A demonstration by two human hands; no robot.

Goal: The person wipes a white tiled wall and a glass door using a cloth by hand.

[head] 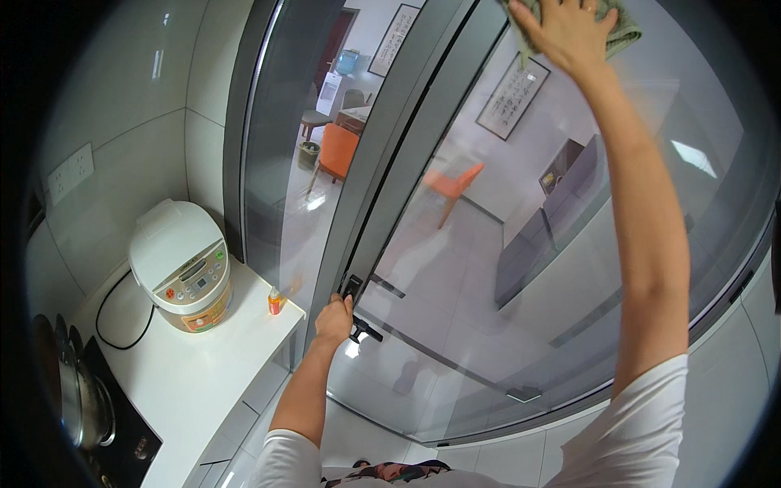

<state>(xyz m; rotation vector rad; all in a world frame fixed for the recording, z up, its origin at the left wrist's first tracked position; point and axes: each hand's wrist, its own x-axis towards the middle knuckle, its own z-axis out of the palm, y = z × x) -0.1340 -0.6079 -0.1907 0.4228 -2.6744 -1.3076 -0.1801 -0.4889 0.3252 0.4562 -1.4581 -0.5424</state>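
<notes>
My right hand [567, 30], fingers spread, presses a folded green cloth [625, 33] flat on the upper part of a large glass door pane [457, 256]. The arm reaches up across the right of the view. Lower down, my left hand [334, 318] is closed around the dark handle [352, 285] on the grey metal door frame [390, 177]. A second black handle [367, 330] shows just below and right of that hand, at the glass.
Left of the door, a white countertop [201, 378] holds a rice cooker [183, 262], a small orange-labelled bottle [274, 302] near its corner, and a black cooktop [131, 436] with a metal pot [91, 409]. Orange chairs [337, 151] and a purple-grey cabinet [552, 219] show through the glass.
</notes>
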